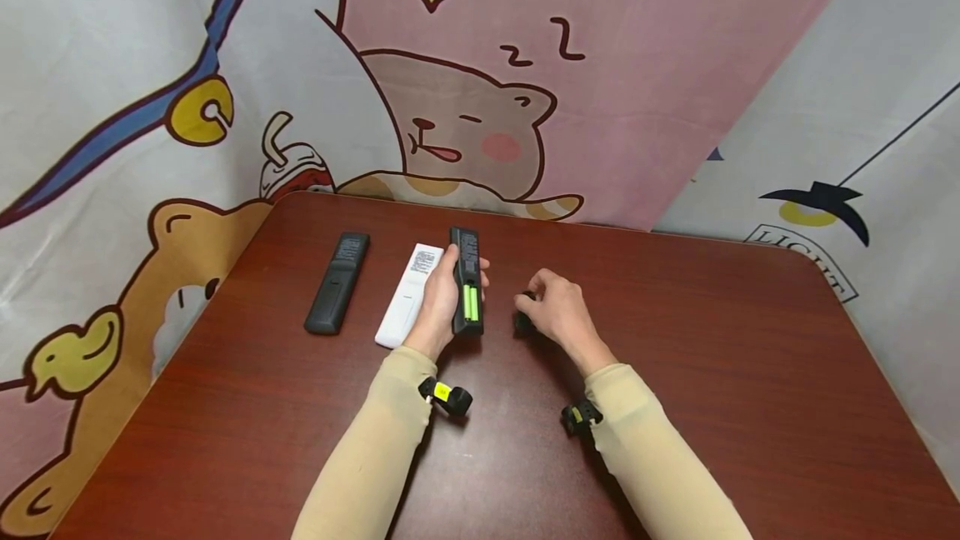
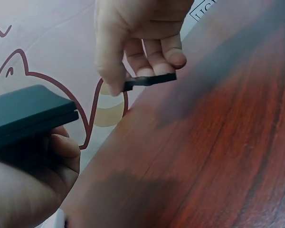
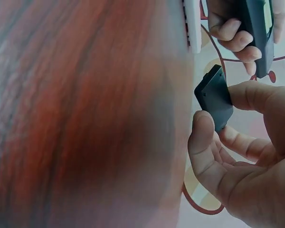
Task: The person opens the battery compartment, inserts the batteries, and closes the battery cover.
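My left hand [image 1: 441, 300] grips a black remote control [image 1: 466, 261], its back turned up and its battery bay uncovered. Two green batteries [image 1: 470, 303] lie side by side in that bay. To the right, my right hand [image 1: 561, 307] pinches a small black battery cover [image 3: 215, 97] between thumb and fingers, held above the table and apart from the remote. The left wrist view shows the cover [image 2: 149, 80] edge-on, while the remote [image 2: 33, 111] hides much of the left palm.
A white remote control [image 1: 406, 298] lies back-up on the brown table [image 1: 720, 373], just left of my left hand. Farther left is another black remote control [image 1: 337, 283], also back-up. A cartoon-printed cloth [image 1: 637, 65] hangs behind the table's far edge.
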{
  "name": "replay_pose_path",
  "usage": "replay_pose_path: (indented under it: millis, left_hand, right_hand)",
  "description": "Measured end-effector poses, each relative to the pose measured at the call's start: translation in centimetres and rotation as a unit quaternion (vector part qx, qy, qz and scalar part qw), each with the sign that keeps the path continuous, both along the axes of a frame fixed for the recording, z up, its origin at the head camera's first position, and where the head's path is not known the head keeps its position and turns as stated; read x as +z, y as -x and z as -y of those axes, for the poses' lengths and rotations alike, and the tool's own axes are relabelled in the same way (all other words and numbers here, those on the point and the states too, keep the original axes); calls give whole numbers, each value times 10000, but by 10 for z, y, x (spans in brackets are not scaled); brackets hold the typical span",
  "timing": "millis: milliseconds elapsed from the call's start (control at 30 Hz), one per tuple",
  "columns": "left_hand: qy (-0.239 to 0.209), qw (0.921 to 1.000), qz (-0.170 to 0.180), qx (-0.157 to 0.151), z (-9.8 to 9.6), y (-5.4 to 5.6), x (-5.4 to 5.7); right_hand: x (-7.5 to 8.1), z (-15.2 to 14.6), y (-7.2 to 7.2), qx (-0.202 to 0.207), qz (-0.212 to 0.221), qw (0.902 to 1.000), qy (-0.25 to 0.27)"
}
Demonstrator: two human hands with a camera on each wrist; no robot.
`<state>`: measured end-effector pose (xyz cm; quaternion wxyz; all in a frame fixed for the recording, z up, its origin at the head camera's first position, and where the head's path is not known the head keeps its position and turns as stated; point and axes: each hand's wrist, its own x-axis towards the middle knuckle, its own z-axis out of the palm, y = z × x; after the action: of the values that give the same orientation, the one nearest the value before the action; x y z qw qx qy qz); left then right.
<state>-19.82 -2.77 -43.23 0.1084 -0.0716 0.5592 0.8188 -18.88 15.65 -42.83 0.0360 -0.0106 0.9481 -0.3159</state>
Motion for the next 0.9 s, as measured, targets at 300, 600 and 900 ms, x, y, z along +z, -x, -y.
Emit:
replay_pose_path:
  millis: [300, 600, 900]
  left_hand:
    - [-74, 10000, -20, -4, 1, 1, -1]
    - [11, 10000, -52, -27, 1, 0, -2]
    - [-18, 10000, -47, -23, 1, 0, -3]
  right_hand:
    - [8, 6, -5, 216, -135, 9976, 639]
    - [13, 12, -11, 267, -165, 9960, 832]
    - [20, 22, -15, 483, -483, 9911, 1140]
